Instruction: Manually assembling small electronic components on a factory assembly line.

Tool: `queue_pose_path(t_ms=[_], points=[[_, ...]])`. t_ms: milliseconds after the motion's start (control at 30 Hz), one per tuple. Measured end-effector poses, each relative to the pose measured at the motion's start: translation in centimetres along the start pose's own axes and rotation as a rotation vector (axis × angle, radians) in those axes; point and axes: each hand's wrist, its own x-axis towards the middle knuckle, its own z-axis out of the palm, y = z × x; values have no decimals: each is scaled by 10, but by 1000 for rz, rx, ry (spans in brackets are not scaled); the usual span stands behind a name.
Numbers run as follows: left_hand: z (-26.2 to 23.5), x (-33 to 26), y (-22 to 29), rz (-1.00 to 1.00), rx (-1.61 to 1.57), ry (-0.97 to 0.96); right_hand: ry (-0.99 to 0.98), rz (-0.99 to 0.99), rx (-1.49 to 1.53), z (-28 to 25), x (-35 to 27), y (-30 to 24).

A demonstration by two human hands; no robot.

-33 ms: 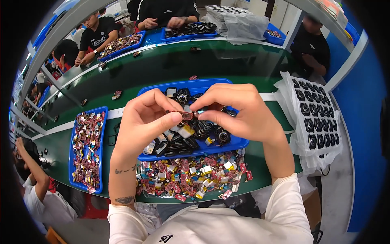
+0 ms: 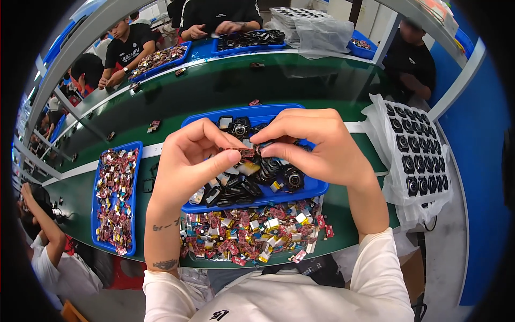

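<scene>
My left hand (image 2: 196, 153) is closed in a pinch on a small red circuit board (image 2: 246, 152), held level over the tray. At the board's right end, my right hand (image 2: 314, 145) pinches a small dark part (image 2: 265, 145) between thumb and forefinger. Whether that part is joined to the board I cannot tell. Under both hands stands a blue tray (image 2: 316, 194) with black watch cases (image 2: 241, 126) and pale battery pieces. In front of it, close to my body, lies a spread heap of red circuit boards (image 2: 252, 228) with white, yellow and blue bits.
On the left, a long blue tray (image 2: 95, 209) holds more red boards. A white tray of black watch cases (image 2: 416, 150) stands at right, wrapped in plastic. Beyond the green conveyor belt (image 2: 214, 83), co-workers sit at blue trays. Metal frame posts (image 2: 461, 80) rise at the sides.
My right fingertips have turned slightly, and the small part between them now shows dark instead of bluish. The board has tilted a little. A far co-worker's hand has shifted over a tray.
</scene>
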Motion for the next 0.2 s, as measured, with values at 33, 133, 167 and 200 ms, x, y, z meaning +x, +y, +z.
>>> queue_pose_path(t_ms=[33,133,167,200], points=[[-1,-2,1,-12,49,0,58,-5,-12,1,0,0],[0,-5,2,-64,96,-44,84,-65,-67,1,0,0],[2,-4,2,-74,103,-72,82,-39,-48,3,0,-1],[3,-4,5,-165,147,-105,81,-11,-30,4,-2,-1]])
